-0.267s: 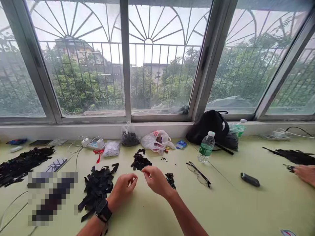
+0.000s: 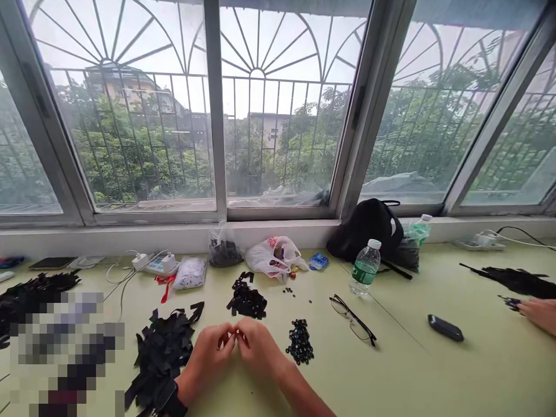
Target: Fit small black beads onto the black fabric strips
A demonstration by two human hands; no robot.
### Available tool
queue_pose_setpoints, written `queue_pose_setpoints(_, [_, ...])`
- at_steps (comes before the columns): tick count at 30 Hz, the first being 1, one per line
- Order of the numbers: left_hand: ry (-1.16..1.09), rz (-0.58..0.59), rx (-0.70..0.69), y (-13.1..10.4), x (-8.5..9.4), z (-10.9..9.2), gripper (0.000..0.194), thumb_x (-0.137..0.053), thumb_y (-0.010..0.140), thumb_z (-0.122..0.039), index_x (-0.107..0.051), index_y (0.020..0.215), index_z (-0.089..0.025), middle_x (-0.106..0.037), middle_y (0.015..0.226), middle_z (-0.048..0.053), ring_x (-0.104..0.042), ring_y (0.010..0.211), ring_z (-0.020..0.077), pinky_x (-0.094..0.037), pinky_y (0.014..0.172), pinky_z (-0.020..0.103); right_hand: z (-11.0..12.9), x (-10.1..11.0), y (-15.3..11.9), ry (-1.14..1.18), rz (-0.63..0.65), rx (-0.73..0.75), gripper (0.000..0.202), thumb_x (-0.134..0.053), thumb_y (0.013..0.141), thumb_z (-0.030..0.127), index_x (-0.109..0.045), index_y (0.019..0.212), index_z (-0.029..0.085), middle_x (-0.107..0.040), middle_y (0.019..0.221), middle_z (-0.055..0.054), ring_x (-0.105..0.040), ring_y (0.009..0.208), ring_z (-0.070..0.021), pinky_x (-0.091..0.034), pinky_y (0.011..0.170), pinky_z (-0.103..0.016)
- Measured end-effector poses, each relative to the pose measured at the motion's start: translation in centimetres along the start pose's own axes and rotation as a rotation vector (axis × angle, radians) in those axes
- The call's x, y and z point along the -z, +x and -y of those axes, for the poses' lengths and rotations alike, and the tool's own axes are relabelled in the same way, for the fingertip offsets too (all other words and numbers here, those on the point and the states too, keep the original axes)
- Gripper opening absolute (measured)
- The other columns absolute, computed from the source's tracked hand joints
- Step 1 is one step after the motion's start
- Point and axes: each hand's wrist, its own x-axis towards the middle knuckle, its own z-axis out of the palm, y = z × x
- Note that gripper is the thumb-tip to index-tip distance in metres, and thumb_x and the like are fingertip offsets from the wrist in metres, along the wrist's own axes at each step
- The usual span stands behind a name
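My left hand (image 2: 214,346), with a black watch (image 2: 168,398) on its wrist, is closed in a pinch. My right hand (image 2: 256,343) is pinched as well, and the fingertips of both hands meet above the table. Whatever lies between them is too small or hidden to make out. Left of my left hand spreads a heap of black fabric strips (image 2: 163,347). Just beyond my fingers is a smaller pile of black pieces (image 2: 247,301), some with small rings on them. Small dark rings (image 2: 300,341) lie heaped to the right of my right hand.
Eyeglasses (image 2: 354,318), a water bottle (image 2: 365,269) and a black case (image 2: 445,328) stand or lie to the right. Bags, including a white plastic bag (image 2: 273,258), line the window sill. Another person's hand (image 2: 538,313) works at far right. Cables (image 2: 124,281) run at left.
My right hand has come down and left from beside the small black pile, and its fingertips now meet those of my left hand. The view has shifted slightly.
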Motion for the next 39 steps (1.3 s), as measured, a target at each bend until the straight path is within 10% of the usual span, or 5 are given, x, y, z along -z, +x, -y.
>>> queue_pose_setpoints(39, [0.059,0.052,-0.03,-0.3,0.1,-0.8,0.023,-0.05,0.091,-0.026,-0.072,0.086,-0.021,-0.061,0.058,-0.001,-0.052,0.054,0.0142,-0.033,0.055,0.024,-0.3,1.2,-0.7,0.185,-0.025,-0.003,0.022,-0.049,0.089,0.007,-0.068,0.092,0.018,-0.065,0.084,-0.003,-0.056,0.074,-0.0165,-0.041,0.068,-0.027])
